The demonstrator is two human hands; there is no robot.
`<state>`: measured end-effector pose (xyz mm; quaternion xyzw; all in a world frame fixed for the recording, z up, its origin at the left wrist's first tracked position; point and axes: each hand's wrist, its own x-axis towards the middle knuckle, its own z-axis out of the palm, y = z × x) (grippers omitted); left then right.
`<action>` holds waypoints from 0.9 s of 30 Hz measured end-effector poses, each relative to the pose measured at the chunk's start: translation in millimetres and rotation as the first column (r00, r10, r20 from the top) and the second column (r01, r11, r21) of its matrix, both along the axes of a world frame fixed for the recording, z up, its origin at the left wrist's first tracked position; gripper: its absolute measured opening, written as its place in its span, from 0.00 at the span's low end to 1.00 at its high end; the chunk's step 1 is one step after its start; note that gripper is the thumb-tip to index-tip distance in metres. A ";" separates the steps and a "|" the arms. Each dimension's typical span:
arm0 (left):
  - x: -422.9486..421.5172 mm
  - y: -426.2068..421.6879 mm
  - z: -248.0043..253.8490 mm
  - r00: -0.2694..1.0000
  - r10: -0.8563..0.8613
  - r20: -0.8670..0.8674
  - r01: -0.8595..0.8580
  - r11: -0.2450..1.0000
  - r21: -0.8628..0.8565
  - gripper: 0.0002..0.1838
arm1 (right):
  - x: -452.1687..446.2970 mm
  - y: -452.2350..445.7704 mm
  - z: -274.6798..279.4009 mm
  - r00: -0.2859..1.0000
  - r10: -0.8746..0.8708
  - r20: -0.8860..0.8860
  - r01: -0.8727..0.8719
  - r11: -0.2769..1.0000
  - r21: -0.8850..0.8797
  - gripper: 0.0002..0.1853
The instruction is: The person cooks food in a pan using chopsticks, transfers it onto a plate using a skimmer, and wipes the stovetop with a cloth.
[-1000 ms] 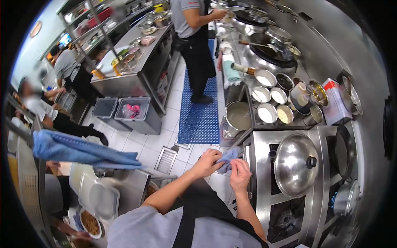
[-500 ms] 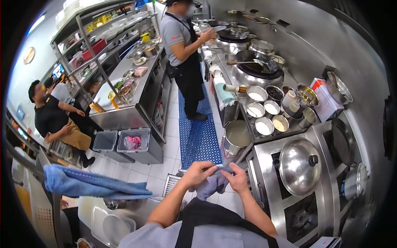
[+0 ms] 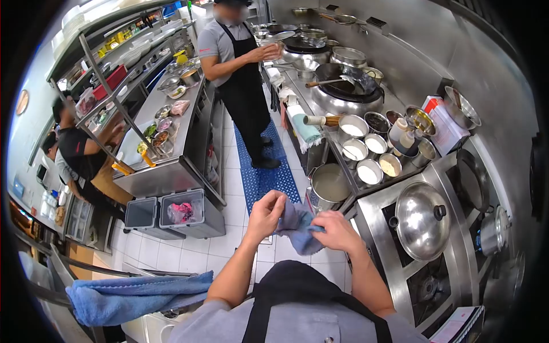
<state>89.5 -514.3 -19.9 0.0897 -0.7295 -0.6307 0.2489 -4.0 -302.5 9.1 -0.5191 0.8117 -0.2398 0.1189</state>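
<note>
Held up in front of my apron is a crumpled blue-grey cloth (image 3: 302, 233), bunched and hanging between both hands. My left hand (image 3: 265, 216) pinches its left edge with the fingers closed. On the other side, my right hand (image 3: 338, 231) is closed on the cloth's right edge, knuckles up. A folded blue towel (image 3: 134, 294) hangs over a rail to the left of my left arm.
On my right stands a stove with a domed lid (image 3: 422, 222). Pots of white contents (image 3: 354, 150) line the counter ahead, beside a large stockpot (image 3: 330, 186). A co-worker (image 3: 240, 80) stands on the blue mat; two more people are at left, near grey bins (image 3: 191, 212).
My hands have moved apart, and the cloth is spread more openly between them. The view has shifted. The co-worker ahead has turned more towards me, and the people at left have moved.
</note>
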 end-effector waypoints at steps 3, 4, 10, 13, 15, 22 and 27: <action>-7.1 7.3 35.3 0.997 -0.072 0.012 0.073 0.988 -0.136 0.10 | 9.3 -30.9 6.9 0.994 -0.063 0.088 0.088 0.947 -0.309 0.13; -10.9 9.0 42.3 0.989 -0.146 0.030 0.149 0.963 -0.226 0.09 | 9.5 -43.5 6.8 0.984 -0.004 0.176 0.109 0.798 -0.593 0.13; -52.2 -43.2 52.2 0.999 -0.051 0.015 0.054 0.968 -0.246 0.16 | -28.5 -95.6 2.6 0.858 -0.056 0.510 0.334 0.815 -0.473 0.14; -52.0 -70.0 80.1 0.913 -0.315 0.260 0.372 0.904 -0.211 0.21 | -53.2 -116.1 24.7 0.843 0.130 0.522 0.276 0.727 -0.628 0.11; -45.1 -84.5 100.0 0.724 -0.476 0.500 0.587 0.805 -0.083 0.22 | -61.3 -123.2 43.5 0.753 0.218 0.621 0.295 0.731 -0.615 0.08; -18.9 -134.3 70.7 0.634 -0.360 0.684 0.655 0.721 -0.227 0.17 | -117.0 -115.5 85.3 0.703 0.304 0.643 0.398 0.581 -0.710 0.08; -6.0 -181.2 47.3 0.871 -0.467 0.151 0.435 0.877 0.206 0.18 | -140.7 -80.0 98.1 0.870 -0.136 0.473 0.455 0.590 -0.667 0.10</action>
